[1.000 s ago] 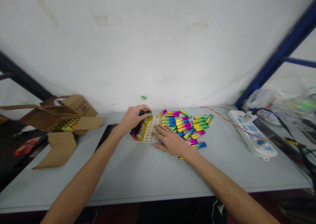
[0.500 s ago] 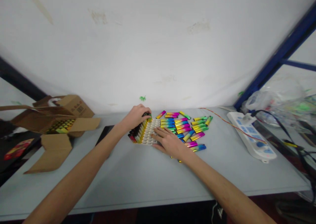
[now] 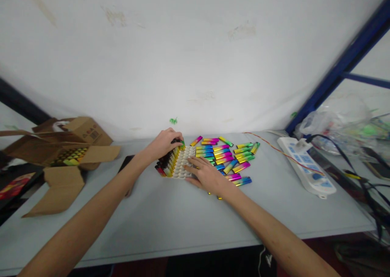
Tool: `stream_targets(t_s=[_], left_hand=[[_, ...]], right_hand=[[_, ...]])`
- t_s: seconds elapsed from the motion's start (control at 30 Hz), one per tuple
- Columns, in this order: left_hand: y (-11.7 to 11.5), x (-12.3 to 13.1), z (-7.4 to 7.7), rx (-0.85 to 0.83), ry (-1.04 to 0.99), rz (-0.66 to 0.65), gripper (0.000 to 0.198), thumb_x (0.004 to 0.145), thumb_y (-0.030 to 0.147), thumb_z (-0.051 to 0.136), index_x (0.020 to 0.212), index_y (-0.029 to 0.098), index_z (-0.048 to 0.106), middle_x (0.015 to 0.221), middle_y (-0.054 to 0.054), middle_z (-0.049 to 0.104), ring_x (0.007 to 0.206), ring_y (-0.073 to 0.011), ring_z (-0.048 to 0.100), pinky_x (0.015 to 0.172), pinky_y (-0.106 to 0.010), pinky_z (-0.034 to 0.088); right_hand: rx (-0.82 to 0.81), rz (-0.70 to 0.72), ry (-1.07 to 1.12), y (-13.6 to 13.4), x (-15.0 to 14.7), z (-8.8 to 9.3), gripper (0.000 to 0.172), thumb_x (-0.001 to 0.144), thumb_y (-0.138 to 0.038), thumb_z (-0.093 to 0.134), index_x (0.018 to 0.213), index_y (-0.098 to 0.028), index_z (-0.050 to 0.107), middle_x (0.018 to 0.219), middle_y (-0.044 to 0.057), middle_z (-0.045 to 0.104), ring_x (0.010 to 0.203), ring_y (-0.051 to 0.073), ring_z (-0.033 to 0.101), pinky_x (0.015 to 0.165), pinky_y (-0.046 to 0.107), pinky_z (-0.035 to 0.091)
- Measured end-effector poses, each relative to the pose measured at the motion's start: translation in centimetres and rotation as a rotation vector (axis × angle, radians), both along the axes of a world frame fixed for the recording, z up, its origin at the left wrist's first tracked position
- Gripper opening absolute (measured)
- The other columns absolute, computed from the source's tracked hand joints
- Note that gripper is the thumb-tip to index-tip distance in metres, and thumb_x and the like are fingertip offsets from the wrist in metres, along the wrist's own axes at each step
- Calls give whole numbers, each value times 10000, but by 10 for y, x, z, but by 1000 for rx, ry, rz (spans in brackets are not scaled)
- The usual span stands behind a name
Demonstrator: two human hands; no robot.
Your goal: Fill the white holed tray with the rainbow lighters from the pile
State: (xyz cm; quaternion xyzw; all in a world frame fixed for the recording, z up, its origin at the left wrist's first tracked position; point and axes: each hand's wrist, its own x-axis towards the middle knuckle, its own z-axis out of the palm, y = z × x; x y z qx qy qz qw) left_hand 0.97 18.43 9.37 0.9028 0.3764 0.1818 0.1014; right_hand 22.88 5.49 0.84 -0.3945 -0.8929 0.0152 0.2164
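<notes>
A white tray [image 3: 183, 167] with round sockets lies on the grey table [image 3: 170, 216]; its left rows hold upright rainbow-coloured lighters [image 3: 166, 165]. My left hand [image 3: 163, 143] is curled over the far end of those rows, fingers closed on a lighter with a black top. My right hand [image 3: 205, 175] lies flat with fingers spread on the tray's right edge and holds nothing. A pile of loose lighters [image 3: 227, 157] lies just right of the tray, partly under my right hand.
An open cardboard box [image 3: 65, 153] with more lighters stands at the left. A white power strip [image 3: 306, 169] with cables lies at the right, beside clear plastic bags [image 3: 338, 122]. A white wall rises behind the table, and a blue frame post [image 3: 338, 69] slants at right.
Both hands have stayed on the tray. The view has drifted slightly, so everything sits a little further left.
</notes>
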Motion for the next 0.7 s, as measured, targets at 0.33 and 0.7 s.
stream_targets(t_s=[0.33, 0.7], left_hand=[[4, 2, -1, 148, 171, -4, 137, 875, 307, 717, 936, 200, 777, 1077, -114, 668, 1085, -299, 607, 990, -433, 495], [-28, 23, -1, 177, 31, 12, 331, 971, 346, 641, 1279, 231, 680, 1265, -123, 620, 1225, -313, 567, 1094, -499, 473]], right_hand=[[-10, 11, -3, 2, 1, 0, 456, 1065, -436, 571, 1430, -173, 645, 1520, 166, 599, 1468, 304, 509, 1237, 483, 398], [84, -61, 302, 15, 31, 18, 335, 1102, -401, 492, 1305, -214, 681, 1402, 133, 673, 1353, 262, 585, 1197, 483, 417]])
